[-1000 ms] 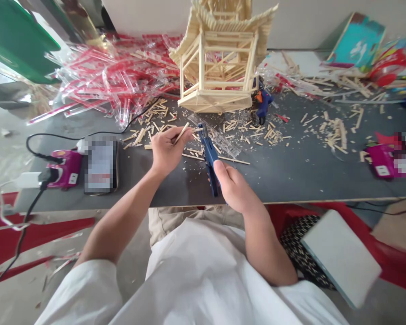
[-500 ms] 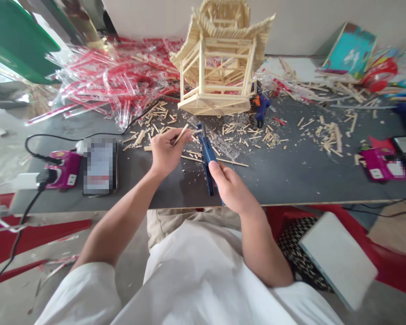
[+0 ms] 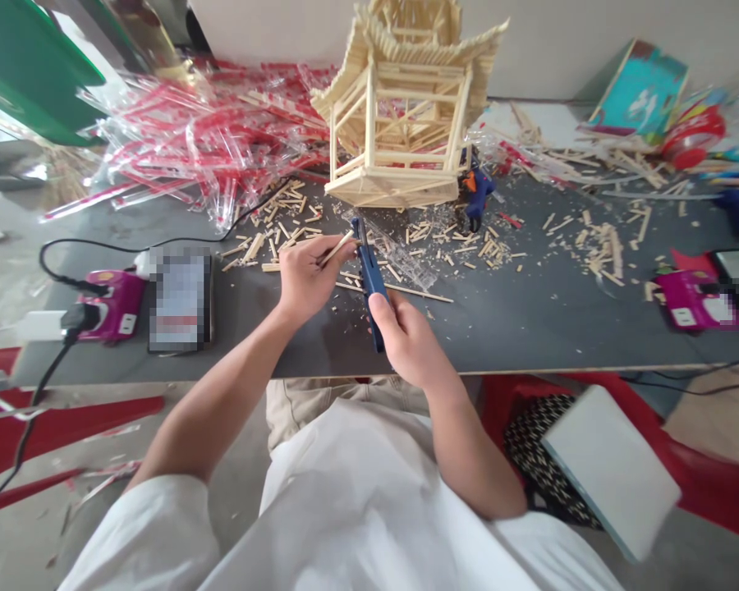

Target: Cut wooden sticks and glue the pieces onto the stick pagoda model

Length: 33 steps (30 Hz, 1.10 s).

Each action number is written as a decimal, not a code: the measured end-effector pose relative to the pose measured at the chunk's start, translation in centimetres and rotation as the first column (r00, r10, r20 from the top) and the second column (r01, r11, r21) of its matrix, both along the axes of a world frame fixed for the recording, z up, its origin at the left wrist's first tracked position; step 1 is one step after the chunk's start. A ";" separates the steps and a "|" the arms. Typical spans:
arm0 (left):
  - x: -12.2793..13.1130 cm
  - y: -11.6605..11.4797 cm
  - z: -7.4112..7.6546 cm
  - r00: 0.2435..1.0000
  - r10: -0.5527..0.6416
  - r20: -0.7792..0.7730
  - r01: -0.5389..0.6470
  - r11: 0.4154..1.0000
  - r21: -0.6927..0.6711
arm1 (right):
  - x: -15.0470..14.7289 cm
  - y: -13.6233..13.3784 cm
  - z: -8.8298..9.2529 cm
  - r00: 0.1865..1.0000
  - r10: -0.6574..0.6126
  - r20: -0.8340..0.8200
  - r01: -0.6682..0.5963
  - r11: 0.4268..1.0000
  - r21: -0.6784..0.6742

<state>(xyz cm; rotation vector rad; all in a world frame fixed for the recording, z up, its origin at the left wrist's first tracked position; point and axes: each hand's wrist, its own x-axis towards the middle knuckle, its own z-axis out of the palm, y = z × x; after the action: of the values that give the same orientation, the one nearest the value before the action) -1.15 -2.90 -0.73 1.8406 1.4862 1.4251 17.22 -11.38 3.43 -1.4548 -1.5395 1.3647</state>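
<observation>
Closed in a pinch, my left hand holds a thin wooden stick that slants up past the thumb. My right hand is wrapped round a blue hand cutter, its long body pointing away from me. The cutter's head is right beside my left fingertips; whether a stick end lies in its jaws is hard to see. Just beyond both hands stands a pavilion model built of wooden sticks, with a flared roof. A long stick lies on the table behind the cutter.
Cut stick pieces litter the dark table. Red and clear plastic wrappers are heaped at the back left. A phone and a purple power socket with cables lie left. A blue figure-like object stands by the model.
The cutter's handles have come together, and its head has shifted slightly left towards my left fingers. My left hand has moved a little to the right, still holding the stick.
</observation>
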 end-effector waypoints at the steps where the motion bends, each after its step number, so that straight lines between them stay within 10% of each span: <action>1: 0.0 0.0 0.0 1.000 0.005 0.004 -0.005 1.000 0.008 | -0.1 0.0 0.0 1.000 0.003 0.019 -0.004 1.000 0.014; 33: 0.1 0.5 -1.1 0.998 0.000 -0.064 0.004 0.998 0.062 | -1.1 1.7 -0.5 0.842 0.091 0.531 -0.120 0.993 0.021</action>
<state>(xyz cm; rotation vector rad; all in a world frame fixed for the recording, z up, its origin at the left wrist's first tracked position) -1.05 -2.41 -1.84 1.9419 1.4853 1.4388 16.17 -9.71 2.93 -1.8392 -2.0053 1.0076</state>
